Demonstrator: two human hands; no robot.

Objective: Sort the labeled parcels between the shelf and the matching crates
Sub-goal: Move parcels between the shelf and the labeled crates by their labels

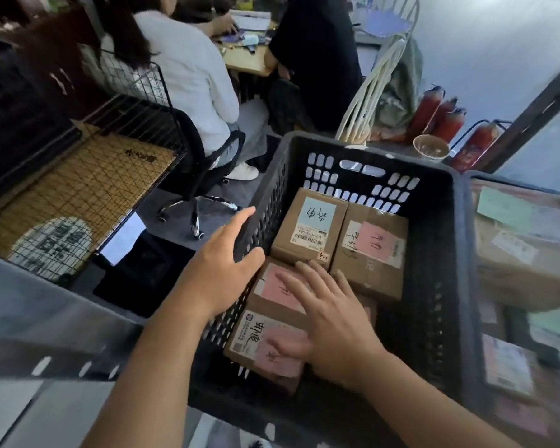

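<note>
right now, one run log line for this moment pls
left hand open on black plastic crate wall | right hand open over pink-labelled cardboard parcels | nothing gripped

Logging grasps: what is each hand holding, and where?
Nothing held. Left hand rests open on the crate wall; right hand lies flat on parcels.

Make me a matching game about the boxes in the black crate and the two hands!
Things:
1. blue-label parcel
2. far pink-label parcel
3. left hand
4. right hand

Places:
A. far right part of the black crate
B. on the crate's left wall
C. far left part of the crate
D. spread flat over the near pink-label parcels

Pairs: 1-C, 2-A, 3-B, 4-D
</note>
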